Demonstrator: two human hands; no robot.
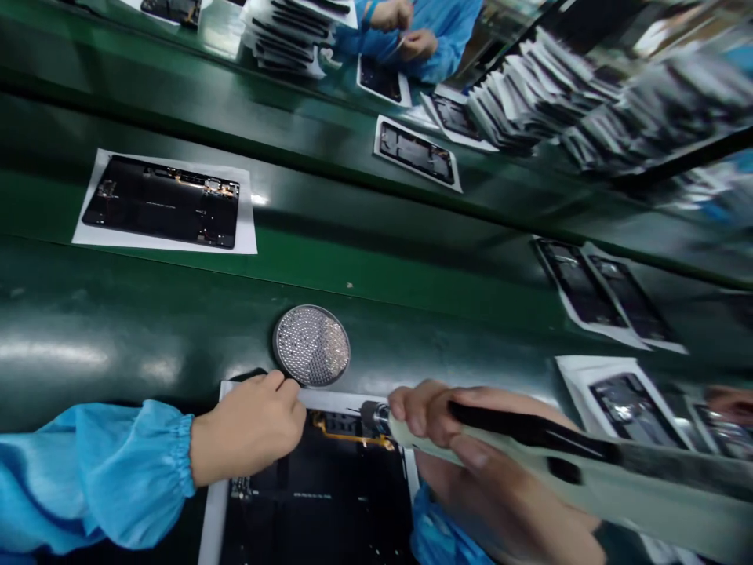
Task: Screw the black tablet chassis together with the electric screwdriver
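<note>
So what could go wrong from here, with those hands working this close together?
The electric screwdriver in the right hand has its tip near the yellow flex cable, so a slip might nick the cable. The left hand sits right beside the round perforated metal disc and could perhaps knock it.

My left hand (247,428) reaches in from the side, fingers curled downward and bunched at the tips, the wrist straight where my gathered blue sleeve (88,479) ends. My right hand (464,447) is closed, its fingers wrapped around and pointing back toward me, with my bare forearm (506,518) angling away low beside it. My hands are near each other, not touching.
</note>
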